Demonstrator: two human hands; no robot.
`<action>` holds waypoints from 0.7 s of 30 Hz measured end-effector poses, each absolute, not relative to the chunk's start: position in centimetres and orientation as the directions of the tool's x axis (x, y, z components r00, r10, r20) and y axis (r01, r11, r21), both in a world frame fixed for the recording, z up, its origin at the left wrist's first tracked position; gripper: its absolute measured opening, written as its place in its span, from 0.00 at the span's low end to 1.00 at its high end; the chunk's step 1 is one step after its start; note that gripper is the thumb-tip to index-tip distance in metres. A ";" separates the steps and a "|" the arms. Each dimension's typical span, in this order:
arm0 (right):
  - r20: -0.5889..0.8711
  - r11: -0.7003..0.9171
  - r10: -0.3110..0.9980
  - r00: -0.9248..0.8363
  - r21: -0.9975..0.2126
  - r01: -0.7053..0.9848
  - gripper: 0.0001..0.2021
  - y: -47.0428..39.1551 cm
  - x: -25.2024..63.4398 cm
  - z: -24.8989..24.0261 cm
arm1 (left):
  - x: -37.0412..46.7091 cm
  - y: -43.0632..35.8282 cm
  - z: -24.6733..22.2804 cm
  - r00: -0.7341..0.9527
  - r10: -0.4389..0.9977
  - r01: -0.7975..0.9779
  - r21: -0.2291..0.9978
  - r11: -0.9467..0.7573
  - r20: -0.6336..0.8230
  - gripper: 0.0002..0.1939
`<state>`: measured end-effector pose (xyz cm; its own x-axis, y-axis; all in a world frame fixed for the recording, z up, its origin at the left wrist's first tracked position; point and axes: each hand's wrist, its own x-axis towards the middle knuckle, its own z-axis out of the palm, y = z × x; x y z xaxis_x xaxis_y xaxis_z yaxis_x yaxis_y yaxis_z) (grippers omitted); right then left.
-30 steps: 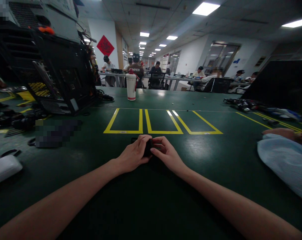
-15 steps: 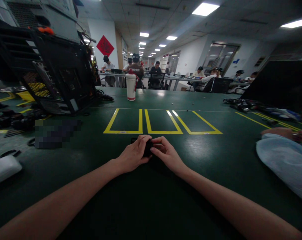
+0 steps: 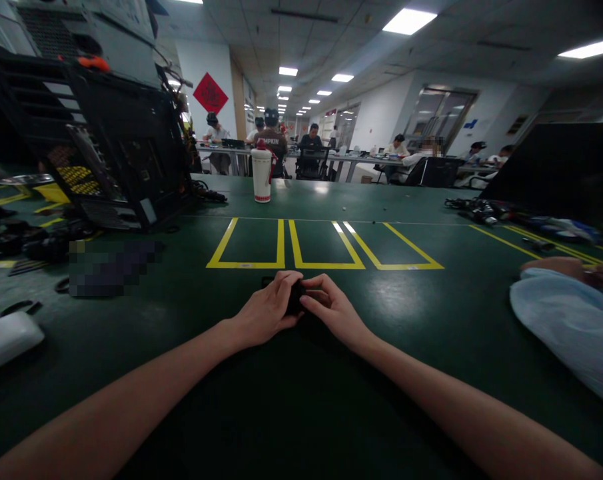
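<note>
A small black object [image 3: 295, 298] sits between my two hands, low over the green tabletop [image 3: 301, 413]; its kind is hidden by my fingers. My left hand [image 3: 267, 308] is wrapped over it from the left, thumb toward me. From the right, my right hand [image 3: 334, 308] pinches its edge with thumb and fingertips. A dark end of something pokes out beyond my left knuckles. Just past my hands, yellow tape outlines [image 3: 321, 265] mark the tabletop.
A black computer case [image 3: 126, 153] stands at the left, a white bottle [image 3: 262, 177] farther back. A white case [image 3: 8, 341] lies near left. At the right are a co-worker's pale blue sleeve [image 3: 566, 320], cables [image 3: 481, 210] and a large black panel [image 3: 561, 173].
</note>
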<state>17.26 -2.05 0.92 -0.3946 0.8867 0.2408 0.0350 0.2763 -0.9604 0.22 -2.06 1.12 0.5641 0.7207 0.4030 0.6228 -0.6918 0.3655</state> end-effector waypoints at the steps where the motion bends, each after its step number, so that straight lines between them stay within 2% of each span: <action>1: 0.225 0.262 0.892 -0.391 -0.964 0.043 0.11 -2.0 17.3 1.0 | 0.2 -2.1 1.1 0.564 0.722 0.625 0.364 -0.690 0.400 0.33; 5: 0.167 0.207 0.898 -0.407 -0.977 0.056 0.14 -2.0 17.4 0.9 | 0.1 -2.1 1.1 0.564 0.728 0.631 0.367 -0.684 0.389 0.34; 11: 0.268 0.307 0.865 -0.424 -0.951 0.025 0.12 -2.1 17.2 0.8 | 0.2 -2.1 1.1 0.565 0.725 0.629 0.364 -0.687 0.393 0.34; 15: 0.269 0.313 0.877 -0.398 -0.949 0.047 0.08 -2.0 17.1 0.8 | 0.2 -2.0 1.0 0.559 0.721 0.629 0.357 -0.691 0.410 0.32; 21: 0.201 0.246 0.895 -0.399 -0.967 0.066 0.14 -1.9 17.3 0.7 | 0.1 -2.1 1.1 0.563 0.726 0.631 0.362 -0.687 0.396 0.34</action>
<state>17.26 -1.87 0.70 -0.3994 0.8946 0.2005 0.0659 0.2462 -0.9670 0.12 -2.06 1.07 0.5627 0.7256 0.3961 0.6307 -0.6866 0.3617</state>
